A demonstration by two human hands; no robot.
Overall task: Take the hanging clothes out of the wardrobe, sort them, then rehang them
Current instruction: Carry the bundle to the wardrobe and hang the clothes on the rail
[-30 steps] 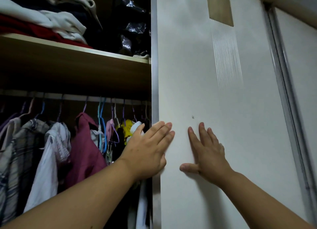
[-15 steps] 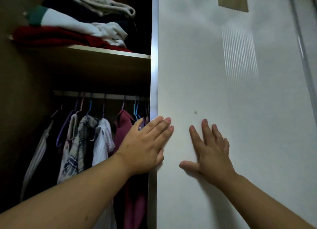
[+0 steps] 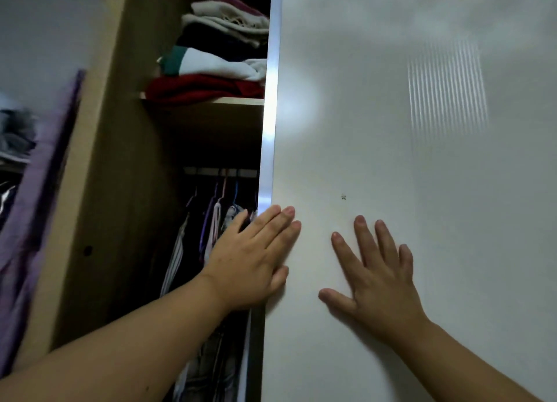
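A white sliding wardrobe door (image 3: pixel 391 115) fills the right side of the view, with a metal strip along its left edge. My left hand (image 3: pixel 253 260) lies flat over that edge, fingers spread, holding nothing. My right hand (image 3: pixel 376 281) presses flat on the door face further right. Left of the door a narrow dark gap shows hanging clothes (image 3: pixel 193 245) on coloured hangers under a rail (image 3: pixel 220 171). The door hides the rest of the rail.
Folded clothes (image 3: pixel 217 67), red, white and dark, are stacked on the wooden shelf (image 3: pixel 238 101) above the rail. The wardrobe's wooden side panel (image 3: pixel 120 190) stands at the left. Purple cloth (image 3: pixel 33 205) hangs outside it at the far left.
The door has slid left with both hands on it. The gap showing the hanging clothes has narrowed a lot, and the wardrobe's side panel has come into view.
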